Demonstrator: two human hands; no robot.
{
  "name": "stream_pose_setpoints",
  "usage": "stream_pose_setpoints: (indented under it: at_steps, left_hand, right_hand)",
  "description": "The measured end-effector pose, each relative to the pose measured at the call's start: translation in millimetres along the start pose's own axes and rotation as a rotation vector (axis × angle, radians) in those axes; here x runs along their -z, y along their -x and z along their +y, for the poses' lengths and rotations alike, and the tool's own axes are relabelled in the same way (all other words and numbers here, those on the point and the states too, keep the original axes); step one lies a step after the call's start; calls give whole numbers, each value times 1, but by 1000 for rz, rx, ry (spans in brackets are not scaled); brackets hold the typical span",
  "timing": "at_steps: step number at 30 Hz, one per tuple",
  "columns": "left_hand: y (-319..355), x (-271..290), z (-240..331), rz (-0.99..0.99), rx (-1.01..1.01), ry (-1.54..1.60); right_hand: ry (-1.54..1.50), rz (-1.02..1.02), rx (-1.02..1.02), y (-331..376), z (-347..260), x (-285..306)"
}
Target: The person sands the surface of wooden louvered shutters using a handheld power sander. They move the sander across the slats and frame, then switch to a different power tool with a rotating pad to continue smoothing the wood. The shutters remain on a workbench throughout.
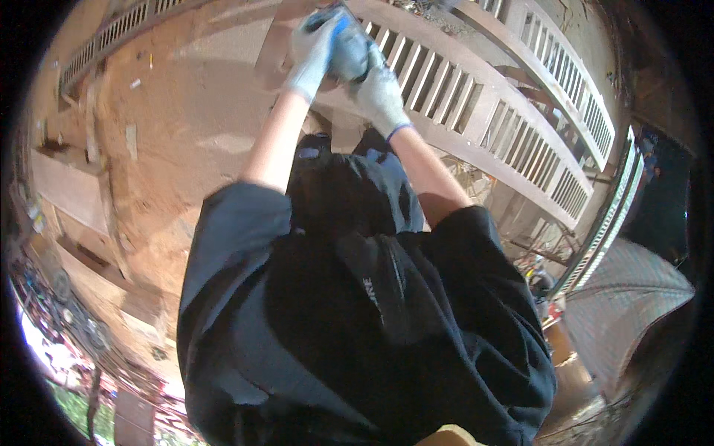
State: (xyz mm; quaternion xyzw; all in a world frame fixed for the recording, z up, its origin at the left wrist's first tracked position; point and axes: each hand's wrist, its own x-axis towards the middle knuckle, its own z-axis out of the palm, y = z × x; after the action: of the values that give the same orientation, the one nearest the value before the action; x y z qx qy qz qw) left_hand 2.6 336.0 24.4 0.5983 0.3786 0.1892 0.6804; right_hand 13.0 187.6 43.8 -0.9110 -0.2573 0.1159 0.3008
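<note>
Both my hands wear pale gloves and meet at the top of the view. My left hand [315, 46] is closed on the left side of a rounded grey-blue thing [348, 56], perhaps a hand-held tool; its exact kind does not show. My right hand [381, 95] grips the same thing from the right, near a dark part of it. The thing is over the left end of a long pinkish-brown slatted panel [485, 104], which runs off to the right. Glare and my gloves hide where the thing meets the panel.
Another slatted panel [547, 70] lies beyond the first, and a slatted length [111, 41] stands at the upper left. Long box-like pieces [71, 182] rest on the sandy ground at left. At lower right are a folded-looking umbrella [625, 297] and a perforated metal strip [604, 215].
</note>
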Motion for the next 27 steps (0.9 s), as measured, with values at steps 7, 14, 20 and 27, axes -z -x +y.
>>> stream_pose_setpoints:
  at_steps: [7, 14, 20, 27]
  left_hand:
    - [59, 62, -15, 87, 159, 298]
    - [89, -1, -26, 6, 261, 139]
    - [114, -94, -27, -258, 84, 11]
    - [85, -82, -14, -285, 159, -113]
  right_hand:
    - [-51, -305, -120, 55, -29, -1]
    - [-179, -328, -307, 84, 15, 32]
    - [-164, -207, -487, 105, 57, 74]
    - [-151, -78, -462, 91, 42, 45]
